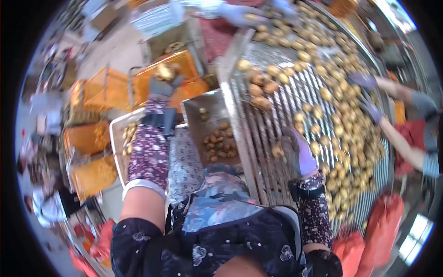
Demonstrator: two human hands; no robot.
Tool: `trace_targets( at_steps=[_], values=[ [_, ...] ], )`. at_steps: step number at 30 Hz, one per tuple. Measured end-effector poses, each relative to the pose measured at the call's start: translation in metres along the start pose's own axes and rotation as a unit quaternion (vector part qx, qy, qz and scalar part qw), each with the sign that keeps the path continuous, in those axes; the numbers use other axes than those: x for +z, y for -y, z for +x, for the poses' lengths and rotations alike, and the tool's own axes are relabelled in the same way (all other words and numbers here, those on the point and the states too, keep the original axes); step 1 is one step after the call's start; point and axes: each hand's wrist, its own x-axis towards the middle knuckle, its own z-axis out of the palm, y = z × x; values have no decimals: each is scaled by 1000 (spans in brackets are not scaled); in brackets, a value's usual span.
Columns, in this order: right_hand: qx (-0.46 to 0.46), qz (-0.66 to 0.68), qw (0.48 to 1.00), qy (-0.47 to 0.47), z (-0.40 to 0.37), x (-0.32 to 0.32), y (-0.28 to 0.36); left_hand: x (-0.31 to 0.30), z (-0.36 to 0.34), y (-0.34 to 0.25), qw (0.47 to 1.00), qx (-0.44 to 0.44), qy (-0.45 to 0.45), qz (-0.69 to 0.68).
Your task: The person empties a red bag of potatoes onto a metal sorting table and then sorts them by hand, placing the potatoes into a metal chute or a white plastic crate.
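My left hand (pixel 162 85), in a dark glove, is stretched out over an orange crate (pixel 184 62) and grips a potato (pixel 164 72). My right hand (pixel 297 152), in a purple and grey glove, rests on the metal roller table (pixel 263 152) and touches a potato (pixel 277 150) beside it. Many potatoes (pixel 344 115) ride the rollers to the right. Between my arms a steel chute (pixel 203 111) holds several small brown potatoes (pixel 219 143).
Orange crates (pixel 87 138) with potatoes stand at the left, next to a tray (pixel 121 143). Another person's gloved hands (pixel 369 97) work at the table's right side, and a gloved hand (pixel 240 16) at the top. Red mesh sacks (pixel 380 226) lie lower right.
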Motion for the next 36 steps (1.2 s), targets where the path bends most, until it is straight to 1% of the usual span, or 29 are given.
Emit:
trace_targets(
  at_steps=[1, 2, 3, 4, 5, 7, 8, 9, 10, 11, 12, 13, 14, 15, 16, 17, 18, 19, 20, 23, 25, 26, 27, 28, 29, 30, 33, 34, 36],
  values=[
    [29, -8, 999, -37, -14, -13, -10, -3, 7, 12, 998, -64, -13, -22],
    [64, -27, 989, -134, -30, -22, -38, 1, 19, -22, 889, -274, -134, -341],
    [14, -155, 958, -239, -41, -34, -35, -1, 26, -53, 629, -455, -229, -588],
    [53, -199, 944, -259, -61, -37, -63, 17, 14, -55, 827, -301, -171, -443],
    [90, -239, 927, -274, -81, -36, -95, 37, -6, -49, 952, -113, -105, -264],
    [64, -272, 946, -164, -98, -6, -99, 61, -42, -92, 971, -22, 51, -231],
    [96, -410, 898, -129, -94, 13, -67, 82, -66, -140, 971, -12, 116, -209],
    [71, -265, 955, -108, -83, 22, -37, 103, -90, -188, 966, 1, 182, -186],
    [18, -248, 959, -135, -81, 53, -80, 124, -114, -236, 956, 17, 245, -162],
    [46, -96, 991, -78, -76, 57, -85, 149, -126, -241, 941, 161, 279, -101],
    [90, 54, 994, -32, -72, 61, -90, 171, -133, -245, 922, 226, 313, -26],
    [104, 107, 989, -2, -69, 46, -82, 183, -137, -249, 893, 287, 344, 49],
    [121, 158, 980, 27, -67, 31, -72, 186, -134, -247, 889, 274, 352, 107],
    [32, -27, 999, 14, -53, -1, -42, 188, -125, -245, 882, 259, 358, 165],
    [128, -243, 962, -4, -36, -18, -57, 190, -115, -241, 873, 241, 362, 222],
    [-17, -247, 954, -171, -25, -40, -66, 186, -104, -239, 897, 163, 359, 198],
    [28, -311, 938, -148, -12, -65, -50, 184, -98, -232, 913, 130, 332, 199],
    [45, -383, 912, -140, -2, -74, -67, 184, -95, -227, 925, 99, 307, 201],
    [26, -453, 883, -120, 7, -77, -101, 186, -95, -227, 938, 87, 307, 136],
    [140, -396, 907, 12, 44, -92, -107, 191, -93, -232, 947, 28, 308, -87],
    [150, -332, 931, -14, 51, -93, -97, 188, -106, -249, 906, -45, 325, -268],
    [195, -283, 938, 36, 52, -93, -80, 184, -107, -259, 865, -96, 365, -330],
    [259, -261, 926, 83, 51, -84, -55, 185, -108, -260, 857, -120, 364, -344],
    [283, -293, 900, 158, 52, -74, -36, 188, -109, -260, 848, -145, 364, -358],
    [200, -328, 909, 162, 41, -61, -17, 190, -113, -259, 837, -172, 365, -370],
    [86, -309, 942, 102, 25, -44, -48, 197, -116, -251, 823, -183, 369, -390],
    [63, -419, 899, 113, 39, -11, -48, 197, -110, -264, 777, -251, 373, -440],
    [75, -396, 908, 115, 48, -6, -52, 197, -107, -267, 768, -248, 376, -454],
    [114, -336, 920, 165, 65, -18, -52, 198, -103, -260, 713, -293, 361, -525]
  ],
)
